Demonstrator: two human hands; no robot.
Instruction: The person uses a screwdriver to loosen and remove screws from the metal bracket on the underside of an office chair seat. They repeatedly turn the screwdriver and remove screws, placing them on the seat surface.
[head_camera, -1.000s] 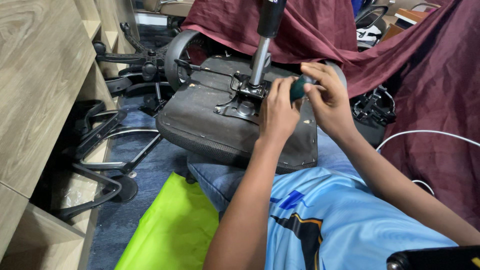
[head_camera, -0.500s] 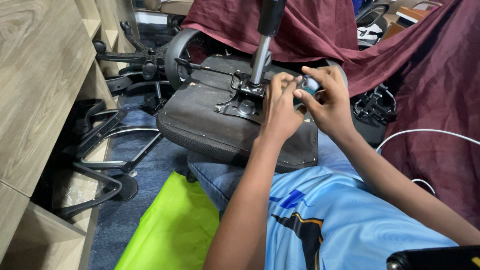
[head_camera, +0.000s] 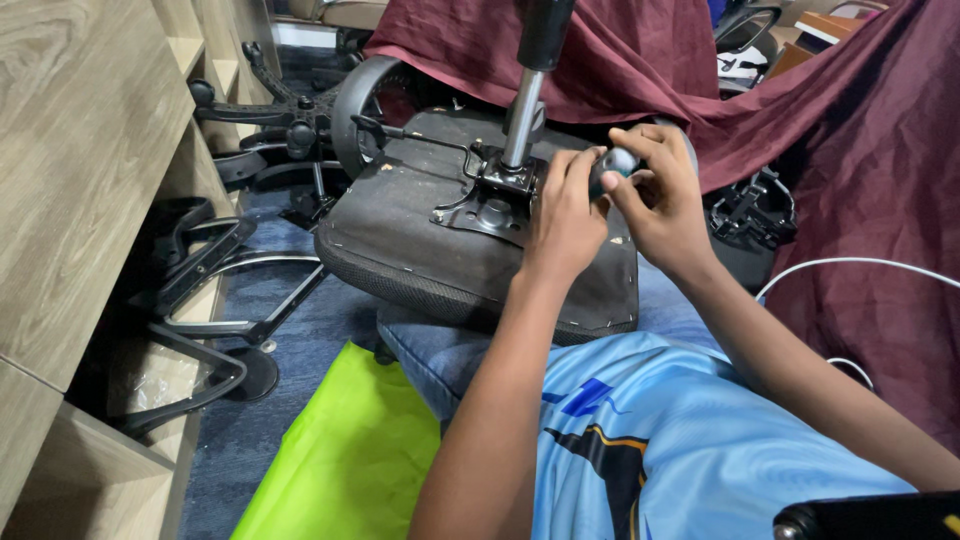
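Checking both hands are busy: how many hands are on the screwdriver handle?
2: the left hand beside the screwdriver handle, fingers touching it, and the right hand gripping it above the upturned chair seat. Nobody else's hands show.

Floor (head_camera: 300, 330): dark blue-grey carpet, visible at left and centre between furniture.
On floor, left: black chair frame parts (head_camera: 200, 300) with curved metal tubing, lying beside wooden shelving unit (head_camera: 80, 200).
Far left: black 5-star chair base (head_camera: 270, 105) with castors, on its side.
Near centre: bright lime-green sheet (head_camera: 345, 455) spread flat on carpet.
Right: white cable (head_camera: 850, 268) trailing against maroon cloth (head_camera: 860, 180); contact with floor cannot be told.
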